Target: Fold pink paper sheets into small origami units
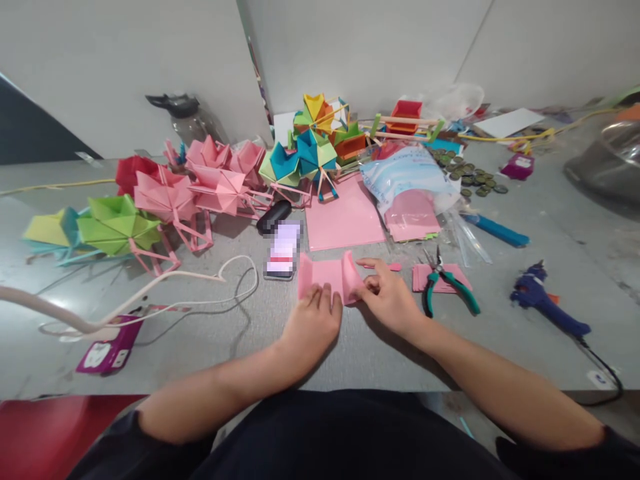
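Observation:
A small piece of pink paper (327, 275) lies in front of me, its left and right sides folded upward. My left hand (311, 327) rests its fingertips on the paper's near edge, with the fingers lying flat rather than gripping. At the raised right flap, my right hand (390, 295) pinches the paper between thumb and fingers. Just beyond the paper are a phone (283, 250) with a blurred screen and a stack of large pink sheets (345, 213). Pliers with green handles (447, 283) lie on small pink cards (417, 277) right of my right hand.
Folded paper figures, pink (167, 193) and green (117, 227), crowd the back left. A blue glue gun (550, 303) lies at right, near a blue cutter (495, 230) and coins (473, 177). A white cable (190, 300) and purple box (110, 343) are at left.

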Motion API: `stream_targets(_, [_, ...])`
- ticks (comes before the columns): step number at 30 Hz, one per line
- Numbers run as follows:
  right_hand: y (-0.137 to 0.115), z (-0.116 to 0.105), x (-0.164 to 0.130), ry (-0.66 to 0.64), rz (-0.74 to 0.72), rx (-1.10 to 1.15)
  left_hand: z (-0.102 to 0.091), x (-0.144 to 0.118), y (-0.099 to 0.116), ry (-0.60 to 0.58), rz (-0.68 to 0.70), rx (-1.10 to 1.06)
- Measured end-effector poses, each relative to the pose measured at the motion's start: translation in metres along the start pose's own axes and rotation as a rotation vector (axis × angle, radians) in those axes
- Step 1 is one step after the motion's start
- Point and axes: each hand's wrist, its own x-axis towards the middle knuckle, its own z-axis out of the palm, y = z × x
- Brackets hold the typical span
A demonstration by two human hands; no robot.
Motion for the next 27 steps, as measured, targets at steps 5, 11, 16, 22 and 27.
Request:
stream_targets(5, [-0.003, -0.003, 0.0, -0.048, -0.032, -0.098, -0.001, -0.002, 0.012, -0.06, 0.033, -0.073])
stream_targets(11, [-0.002, -0.011, 0.004, -0.022, -0.035, -0.171, -0.002, 0.005, -0.002, -0.11, 0.055, -0.352])
stream_targets(16, [-0.003, -0.017, 0.007, -0.071, -0.025, -0.174, -0.001, 0.005, -0.004, -0.063, 0.039, -0.391])
stream_targets(22, [-0.005, -0.024, 0.01, -0.127, -0.044, -0.206, -0.001, 0.005, -0.003, -0.06, 0.043, -0.374])
stream_targets(27, [-0.006, -0.027, 0.011, -0.147, -0.068, -0.247, -0.002, 0.006, -0.003, -0.09, 0.044, -0.372])
